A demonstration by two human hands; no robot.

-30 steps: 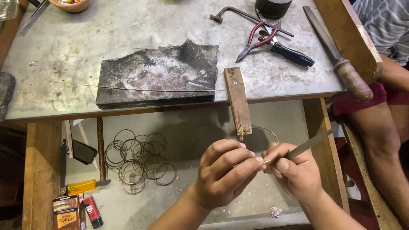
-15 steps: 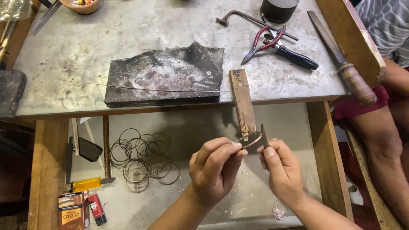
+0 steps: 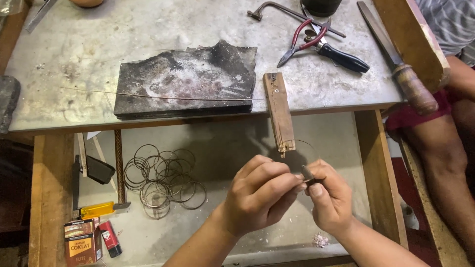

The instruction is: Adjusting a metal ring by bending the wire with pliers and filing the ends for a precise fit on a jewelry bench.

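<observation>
My left hand (image 3: 262,195) pinches a thin wire ring (image 3: 303,144) just below the tip of a wooden bench pin (image 3: 278,111) that juts out from the metal-topped table (image 3: 74,59). My right hand (image 3: 332,201) is closed on a small grey file (image 3: 308,173), of which only a short stub shows above the thumb. The fingertips of both hands meet at the ring's lower edge. The ring's upper arc lies close to the pin's notched end.
A charred block (image 3: 188,81) with a long wire across it lies on the table. Pliers (image 3: 309,37) and a big wooden-handled file (image 3: 401,64) lie at the back right. Several wire rings (image 3: 163,180), a yellow lighter (image 3: 96,210) and small boxes (image 3: 81,242) sit on the lower tray. Another person's leg (image 3: 445,148) is on the right.
The file, which stuck out to the upper right of my right hand, is now turned in and mostly hidden. Both hands have come closer under the pin's tip.
</observation>
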